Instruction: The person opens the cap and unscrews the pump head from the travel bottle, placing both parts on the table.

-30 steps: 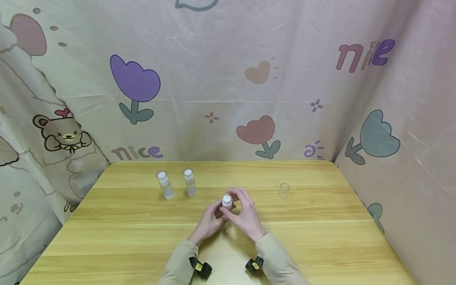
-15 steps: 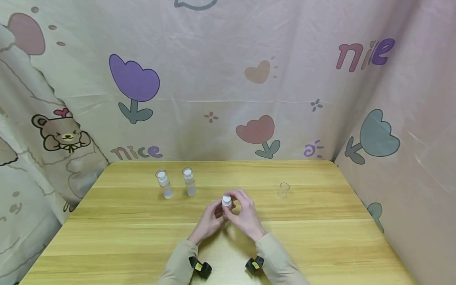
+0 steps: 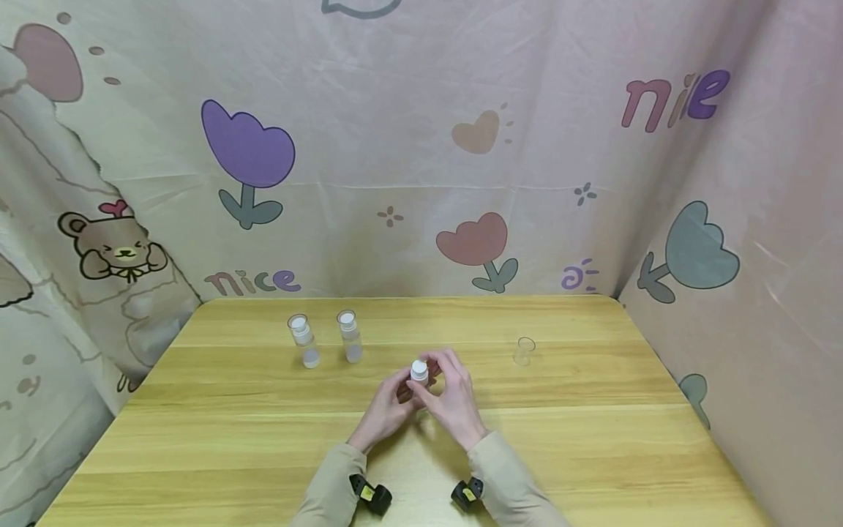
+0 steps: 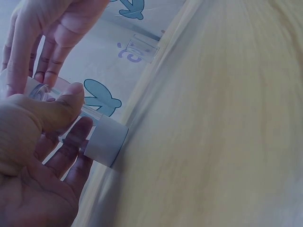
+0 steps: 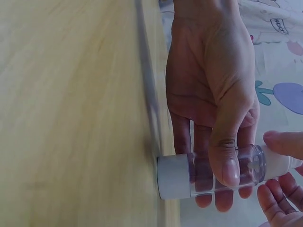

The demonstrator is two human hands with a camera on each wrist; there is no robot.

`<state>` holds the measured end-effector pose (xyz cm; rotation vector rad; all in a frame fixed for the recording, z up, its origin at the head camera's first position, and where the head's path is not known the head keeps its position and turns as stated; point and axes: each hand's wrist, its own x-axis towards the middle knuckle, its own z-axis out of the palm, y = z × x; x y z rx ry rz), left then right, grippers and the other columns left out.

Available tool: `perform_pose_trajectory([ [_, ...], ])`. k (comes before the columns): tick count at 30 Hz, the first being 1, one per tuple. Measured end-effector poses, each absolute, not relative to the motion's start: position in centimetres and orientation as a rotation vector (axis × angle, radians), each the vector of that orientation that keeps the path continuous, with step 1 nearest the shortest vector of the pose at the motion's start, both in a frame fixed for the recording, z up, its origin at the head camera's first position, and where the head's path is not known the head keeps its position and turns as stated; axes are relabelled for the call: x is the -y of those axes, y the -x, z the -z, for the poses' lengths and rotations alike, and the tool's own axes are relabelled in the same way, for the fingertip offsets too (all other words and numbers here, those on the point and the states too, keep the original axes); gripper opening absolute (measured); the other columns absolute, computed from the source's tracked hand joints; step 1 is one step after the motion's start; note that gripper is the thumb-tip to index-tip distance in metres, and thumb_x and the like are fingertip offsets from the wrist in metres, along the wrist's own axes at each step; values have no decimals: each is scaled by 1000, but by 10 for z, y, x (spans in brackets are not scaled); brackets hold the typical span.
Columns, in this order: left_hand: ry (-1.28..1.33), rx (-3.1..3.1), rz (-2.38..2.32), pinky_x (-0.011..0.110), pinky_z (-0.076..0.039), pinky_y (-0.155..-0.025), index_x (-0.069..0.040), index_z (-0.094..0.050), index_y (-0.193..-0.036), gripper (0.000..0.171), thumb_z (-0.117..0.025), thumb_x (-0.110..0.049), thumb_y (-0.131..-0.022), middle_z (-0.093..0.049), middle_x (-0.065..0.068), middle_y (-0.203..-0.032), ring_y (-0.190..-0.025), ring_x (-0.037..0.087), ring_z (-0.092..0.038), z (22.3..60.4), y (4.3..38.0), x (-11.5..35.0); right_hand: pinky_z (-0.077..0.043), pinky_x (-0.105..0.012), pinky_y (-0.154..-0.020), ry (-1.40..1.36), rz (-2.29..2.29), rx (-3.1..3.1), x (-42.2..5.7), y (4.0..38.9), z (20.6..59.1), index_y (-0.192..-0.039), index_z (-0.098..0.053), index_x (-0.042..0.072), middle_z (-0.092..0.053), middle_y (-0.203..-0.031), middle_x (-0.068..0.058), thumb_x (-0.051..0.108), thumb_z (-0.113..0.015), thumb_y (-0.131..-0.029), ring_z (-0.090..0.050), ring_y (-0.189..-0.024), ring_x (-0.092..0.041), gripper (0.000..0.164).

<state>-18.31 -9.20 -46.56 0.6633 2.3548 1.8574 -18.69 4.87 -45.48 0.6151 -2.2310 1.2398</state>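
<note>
A small clear bottle with a white base and a white top stands upright between both hands, its base right at the tabletop. My left hand grips the clear body, thumb on one side and fingers on the other. My right hand pinches the white collar at the top with thumb and fingertips. In the head view only the white upper part shows; the hands hide the rest.
Two similar bottles, a left one and a right one, stand at the back left with clear caps over their white tops. A loose clear cap is on the wooden table at the right. A printed curtain hangs behind.
My right thumb and fingers have shifted slightly round the collar, and the right wrist has moved a little to the left. My left hand and the bottle stay in place.
</note>
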Motion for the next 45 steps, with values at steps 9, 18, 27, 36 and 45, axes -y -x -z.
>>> perform_pose_trajectory([
  [9, -666, -2316, -1888, 37, -44, -98, 1, -47, -122, 46, -55, 11, -78, -54, 26, -120, -112, 33, -54, 466, 183, 91, -53, -34, -74, -723, -1270, 2207, -50, 187, 456, -108, -56, 9, -56, -99, -1, 9, -72, -70, -56, -86, -12, 41],
  [18, -669, -2354, -1863, 32, -46, -97, -1, -49, -121, 45, -59, 6, -78, -56, 21, -119, -110, 30, -55, 466, 183, 92, -50, -30, -80, -620, -1263, 2287, -49, 186, 455, -111, -54, 14, -53, -102, 3, 20, -75, -69, -53, -90, -9, 47],
  [27, -667, -2329, -1871, 38, -43, -99, -3, -46, -125, 48, -59, 4, -79, -55, 20, -121, -112, 31, -53, 465, 183, 92, -52, -28, -75, -651, -1279, 2266, -50, 186, 454, -107, -56, 13, -56, -99, 3, 13, -74, -70, -55, -86, -8, 41],
  [36, -687, -2335, -1886, 36, -45, -97, 1, -48, -121, 44, -57, 9, -78, -55, 25, -118, -110, 34, -54, 466, 182, 92, -50, -38, -81, -701, -1314, 2256, -51, 187, 458, -112, -54, 11, -55, -105, 3, 13, -74, -69, -55, -92, -11, 47],
  [45, -674, -2346, -1862, 36, -43, -99, -2, -44, -126, 51, -59, 6, -78, -54, 19, -123, -112, 30, -54, 467, 182, 92, -52, -30, -76, -646, -1248, 2222, -49, 188, 459, -107, -56, 12, -56, -100, 3, 17, -76, -69, -55, -86, -8, 43],
])
